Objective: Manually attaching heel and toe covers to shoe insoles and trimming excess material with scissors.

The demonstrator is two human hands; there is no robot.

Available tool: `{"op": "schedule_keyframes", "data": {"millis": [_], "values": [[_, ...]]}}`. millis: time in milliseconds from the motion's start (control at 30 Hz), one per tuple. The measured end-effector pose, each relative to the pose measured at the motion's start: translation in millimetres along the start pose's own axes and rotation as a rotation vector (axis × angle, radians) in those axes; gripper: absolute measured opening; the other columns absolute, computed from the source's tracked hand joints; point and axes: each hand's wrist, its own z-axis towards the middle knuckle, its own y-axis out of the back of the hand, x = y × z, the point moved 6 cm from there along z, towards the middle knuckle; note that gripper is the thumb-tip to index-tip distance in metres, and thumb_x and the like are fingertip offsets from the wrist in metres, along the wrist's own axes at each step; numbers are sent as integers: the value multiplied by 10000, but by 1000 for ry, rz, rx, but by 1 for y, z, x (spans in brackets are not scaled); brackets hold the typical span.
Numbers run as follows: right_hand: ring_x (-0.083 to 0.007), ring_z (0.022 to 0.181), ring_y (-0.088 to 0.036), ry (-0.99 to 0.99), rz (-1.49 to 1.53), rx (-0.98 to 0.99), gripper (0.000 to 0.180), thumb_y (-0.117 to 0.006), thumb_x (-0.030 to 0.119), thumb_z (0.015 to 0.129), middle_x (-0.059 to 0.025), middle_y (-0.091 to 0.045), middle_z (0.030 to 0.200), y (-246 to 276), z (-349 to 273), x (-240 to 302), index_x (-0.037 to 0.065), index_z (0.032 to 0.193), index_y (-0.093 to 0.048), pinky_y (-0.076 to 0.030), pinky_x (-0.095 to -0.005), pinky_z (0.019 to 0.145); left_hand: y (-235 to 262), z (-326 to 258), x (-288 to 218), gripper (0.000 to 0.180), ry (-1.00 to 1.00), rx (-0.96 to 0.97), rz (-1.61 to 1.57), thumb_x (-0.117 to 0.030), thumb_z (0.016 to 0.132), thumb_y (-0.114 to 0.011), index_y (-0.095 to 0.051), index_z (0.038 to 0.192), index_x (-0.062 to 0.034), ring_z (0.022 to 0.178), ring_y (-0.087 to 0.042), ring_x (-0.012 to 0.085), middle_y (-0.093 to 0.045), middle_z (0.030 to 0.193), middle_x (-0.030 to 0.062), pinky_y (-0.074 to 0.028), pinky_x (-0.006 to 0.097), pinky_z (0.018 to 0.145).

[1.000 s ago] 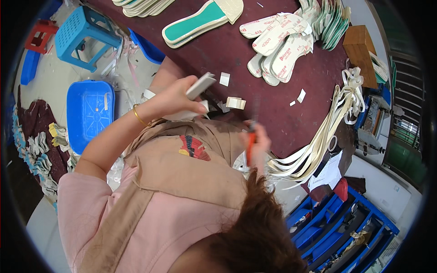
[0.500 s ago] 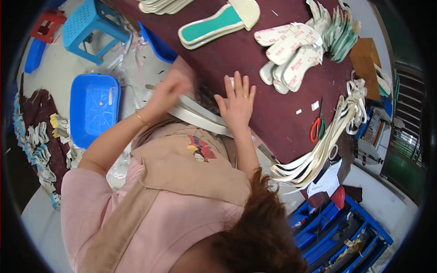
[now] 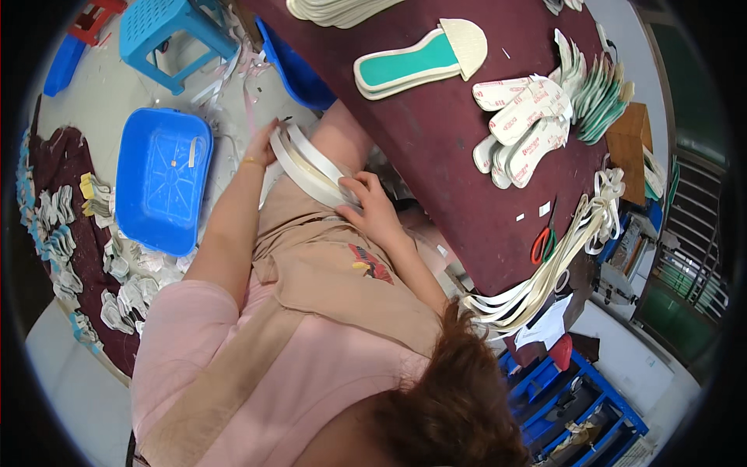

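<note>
So the right hand [image 3: 375,208] has moved off the counter [image 3: 436,156] edge, where its fingers were spread, and now it's over the lap; the left hand [image 3: 265,145] has reached further forward. Containers, going left to right: the blue basin [image 3: 148,214] on the floor has a thin white strip and a tiny scrap in it. The blue tub [image 3: 299,74] is partly tucked under the counter, can't tell what's inside. Way over right, the blue rack [image 3: 615,397] has dark stuff in its slots. As for the white strips [image 3: 311,184], they curve between the hands above the lap: left fingers look closed on the far end, partly hidden, and the right thumb and fingers pinch the near end.
</note>
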Motion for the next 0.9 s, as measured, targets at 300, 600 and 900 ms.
{"op": "schedule_keyframes", "data": {"millis": [300,600,900], "values": [[-291,976,-516,-23,-139,40,394,-688,197,748,-100,-560,961,13,-1,-9,90,1111,-579,-381,-382,853,-51,-62,-166,188,-376,-69,-56,-151,886,-541,-541,1000,-2,707,-607,192,-618,860,112,-523,282,638],[-296,852,-534,45,-288,-124,280,-678,228,744,-91,-564,877,-7,69,26,62,961,-614,-388,-434,799,-5,-127,-157,333,-502,-185,206,-204,881,-594,-510,1147,-23,746,-605,185,-615,996,137,-521,268,644],[-64,701,-478,126,453,-261,136,-626,66,810,4,-520,771,39,27,11,-4,924,-600,-385,-200,620,-131,-173,-8,507,-284,151,1043,-375,909,-528,-458,1199,35,824,-605,269,-612,982,157,-483,350,779]]}}
